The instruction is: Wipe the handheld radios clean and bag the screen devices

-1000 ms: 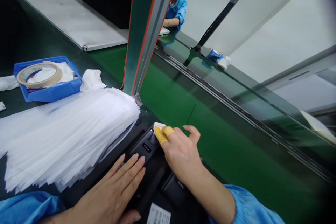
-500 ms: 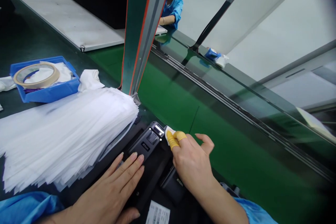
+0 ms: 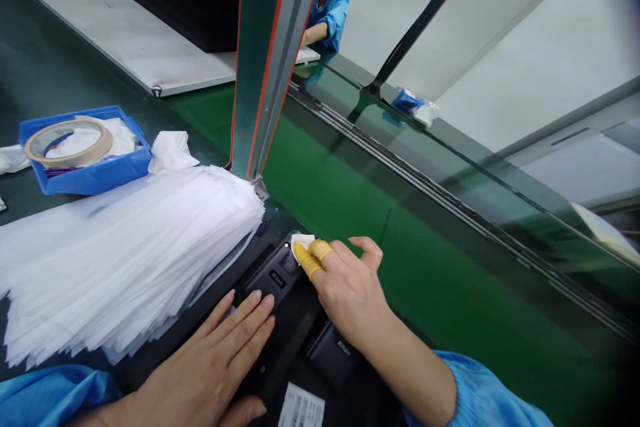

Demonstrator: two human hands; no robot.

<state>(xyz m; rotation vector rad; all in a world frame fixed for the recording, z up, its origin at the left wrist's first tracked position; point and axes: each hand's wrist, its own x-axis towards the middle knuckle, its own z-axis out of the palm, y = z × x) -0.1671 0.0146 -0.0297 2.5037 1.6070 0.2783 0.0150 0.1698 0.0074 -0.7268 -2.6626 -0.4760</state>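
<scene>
A dark handheld device [image 3: 267, 282] marked "Riton" lies at the lower middle, its lower part covered by my left hand [image 3: 220, 347]. That hand rests flat with fingers stretched out over the device and the black surface. Yellow finger covers are on two fingers of my right hand [image 3: 345, 287], which pinches a small white cloth [image 3: 302, 240]. The cloth touches the top end of the device and hides the bright window there. A second black item [image 3: 333, 353] with the same lettering sits below my right hand, partly hidden. Near it is a white barcode label [image 3: 302, 407].
A thick stack of white sheets or bags [image 3: 125, 247] lies to the left. Behind it stands a blue bin [image 3: 100, 177] holding a tape roll [image 3: 70, 159]. A metal post [image 3: 265, 80] rises from the table edge beside the green conveyor belt [image 3: 330, 180]. Another person [image 3: 327, 13] sits beyond.
My right hand has moved left with the cloth, from beside the device's top end onto it, covering the lit window. My left hand stays in place.
</scene>
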